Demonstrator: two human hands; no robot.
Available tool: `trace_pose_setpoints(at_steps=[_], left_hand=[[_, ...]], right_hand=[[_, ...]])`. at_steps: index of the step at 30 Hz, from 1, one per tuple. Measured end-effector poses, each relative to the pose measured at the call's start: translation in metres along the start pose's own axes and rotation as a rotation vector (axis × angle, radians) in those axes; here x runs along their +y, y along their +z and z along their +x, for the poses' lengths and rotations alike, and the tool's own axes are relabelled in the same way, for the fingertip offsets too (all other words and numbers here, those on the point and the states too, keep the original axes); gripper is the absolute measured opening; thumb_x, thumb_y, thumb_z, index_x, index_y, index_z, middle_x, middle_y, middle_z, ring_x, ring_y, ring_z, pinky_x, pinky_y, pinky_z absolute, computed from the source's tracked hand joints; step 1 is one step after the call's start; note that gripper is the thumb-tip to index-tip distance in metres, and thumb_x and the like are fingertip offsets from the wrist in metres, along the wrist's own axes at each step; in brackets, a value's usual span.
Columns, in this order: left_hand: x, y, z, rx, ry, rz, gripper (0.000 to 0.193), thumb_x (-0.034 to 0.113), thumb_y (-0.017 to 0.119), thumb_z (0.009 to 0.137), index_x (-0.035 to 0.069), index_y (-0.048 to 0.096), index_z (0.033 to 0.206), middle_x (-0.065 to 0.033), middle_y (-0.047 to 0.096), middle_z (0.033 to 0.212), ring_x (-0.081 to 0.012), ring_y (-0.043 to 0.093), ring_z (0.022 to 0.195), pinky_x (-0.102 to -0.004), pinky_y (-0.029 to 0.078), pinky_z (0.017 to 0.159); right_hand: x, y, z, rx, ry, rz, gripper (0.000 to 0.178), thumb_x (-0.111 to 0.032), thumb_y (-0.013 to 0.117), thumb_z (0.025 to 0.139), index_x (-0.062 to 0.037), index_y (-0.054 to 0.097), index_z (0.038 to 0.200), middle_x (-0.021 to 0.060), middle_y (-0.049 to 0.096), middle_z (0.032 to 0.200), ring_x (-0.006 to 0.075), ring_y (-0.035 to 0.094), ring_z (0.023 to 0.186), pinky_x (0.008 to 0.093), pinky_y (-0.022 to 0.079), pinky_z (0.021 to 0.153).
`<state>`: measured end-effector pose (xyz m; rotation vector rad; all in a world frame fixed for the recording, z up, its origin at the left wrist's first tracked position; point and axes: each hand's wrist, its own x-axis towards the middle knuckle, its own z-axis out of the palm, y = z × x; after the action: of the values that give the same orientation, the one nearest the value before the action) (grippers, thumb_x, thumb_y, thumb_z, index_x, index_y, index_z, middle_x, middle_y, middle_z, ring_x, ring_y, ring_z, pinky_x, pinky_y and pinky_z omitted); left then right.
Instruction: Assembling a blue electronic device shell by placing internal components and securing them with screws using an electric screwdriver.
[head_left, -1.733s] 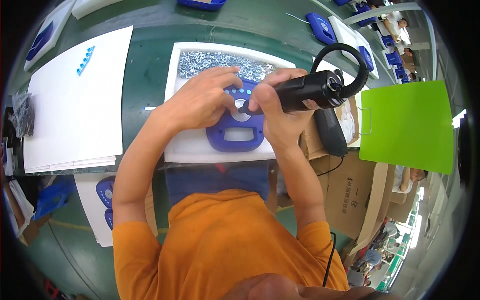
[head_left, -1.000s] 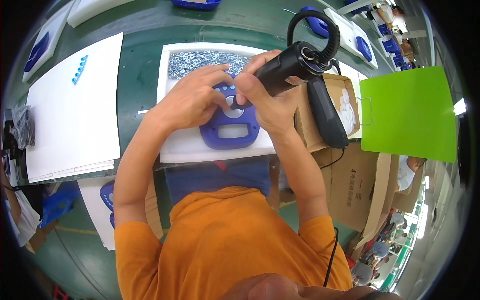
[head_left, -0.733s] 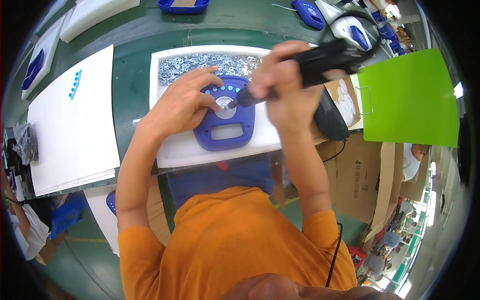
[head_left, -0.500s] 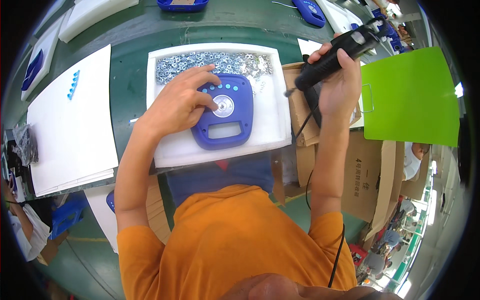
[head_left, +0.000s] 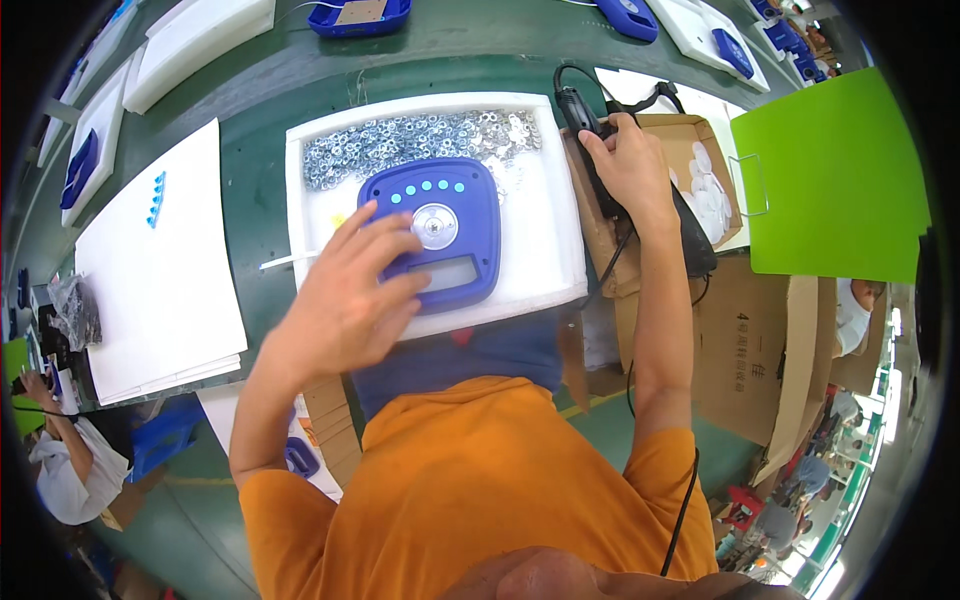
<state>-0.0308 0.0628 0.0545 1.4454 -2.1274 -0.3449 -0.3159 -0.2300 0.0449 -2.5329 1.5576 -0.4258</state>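
A blue plastic housing point(head_left: 377, 187) with a row of light-blue round buttons, a silvery disc and a rectangular window lies in a white foam tray point(head_left: 540, 245). Over its lower left edge hovers my left hand point(head_left: 355, 290), fingers apart and slightly blurred, holding nothing. My right hand point(head_left: 630, 165) is closed round a black electric screwdriver point(head_left: 596, 175), which lies along the left side of a cardboard box point(head_left: 735, 155). My palm and fingers hide part of the tool. A black cord runs down from it.
Small metal nuts point(head_left: 400, 140) fill the tray's far end. To the left, a stack of white sheets point(head_left: 165, 290) carries a strip of blue pieces point(head_left: 156, 200). White round pieces point(head_left: 707, 195) sit in the cardboard box. A green board point(head_left: 835, 180) stands at the right.
My right hand has brought the screwdriver left and down to the cardboard box. My left hand has drawn back toward me from the silvery disc, its fingers spreading. The window now looks covered.
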Motion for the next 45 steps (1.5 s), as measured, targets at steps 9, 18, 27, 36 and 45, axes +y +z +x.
trace_pose_setpoints(at_steps=[9, 18, 27, 36, 45], left_hand=[[0.012, 0.030, -0.014, 0.002, -0.050, 0.185, 0.034, 0.019, 0.093, 0.082, 0.005, 0.081, 0.110, -0.0113, 0.065, 0.117, -0.0362, 0.066, 0.124, -0.0698, 0.035, 0.136], [0.014, -0.031, 0.035, 0.174, -0.012, 0.223, 0.029, 0.020, 0.087, 0.090, 0.003, 0.074, 0.109, -0.0164, 0.064, 0.119, -0.0425, 0.065, 0.130, -0.0725, 0.033, 0.134], [-0.163, 0.022, 0.257, 0.449, 0.094, 0.422, 0.035, 0.022, 0.081, 0.099, 0.006, 0.075, 0.129, -0.0160, 0.068, 0.139, -0.0387, 0.061, 0.142, -0.0656, 0.032, 0.135], [-0.257, 0.011, 0.210, 0.152, -0.636, 1.019, 0.030, 0.018, 0.071, 0.101, 0.007, 0.083, 0.126, -0.0169, 0.075, 0.138, -0.0365, 0.064, 0.143, -0.0727, 0.022, 0.137], [-0.268, -0.027, 0.177, 0.407, -0.238, 0.775, 0.022, 0.023, 0.082, 0.099, 0.009, 0.079, 0.115, -0.0102, 0.079, 0.111, -0.0276, 0.073, 0.127, -0.0678, 0.019, 0.141]], right_hand=[[-0.066, 0.024, -0.067, 0.320, -0.296, 0.467, 0.025, -0.018, 0.087, 0.099, -0.0034, 0.079, 0.117, 0.0154, 0.080, 0.105, 0.0351, 0.080, 0.090, 0.0434, 0.063, 0.078], [-0.078, 0.037, -0.120, 0.383, -0.138, 0.856, 0.014, -0.006, 0.082, 0.099, -0.0010, 0.079, 0.111, 0.0150, 0.081, 0.098, 0.0300, 0.080, 0.082, 0.0381, 0.064, 0.071], [-0.082, 0.052, -0.130, 0.296, -0.296, 0.631, 0.005, -0.011, 0.082, 0.099, -0.0064, 0.080, 0.101, 0.0104, 0.080, 0.091, 0.0326, 0.079, 0.078, 0.0413, 0.062, 0.068], [-0.076, 0.059, -0.128, 0.241, -0.387, 0.569, 0.007, -0.015, 0.081, 0.101, -0.0083, 0.079, 0.101, 0.0098, 0.080, 0.092, 0.0340, 0.078, 0.079, 0.0435, 0.062, 0.068], [-0.073, 0.060, -0.131, 0.236, -0.405, 0.582, 0.007, -0.013, 0.081, 0.101, -0.0063, 0.080, 0.103, 0.0116, 0.081, 0.095, 0.0341, 0.079, 0.080, 0.0426, 0.063, 0.072]])
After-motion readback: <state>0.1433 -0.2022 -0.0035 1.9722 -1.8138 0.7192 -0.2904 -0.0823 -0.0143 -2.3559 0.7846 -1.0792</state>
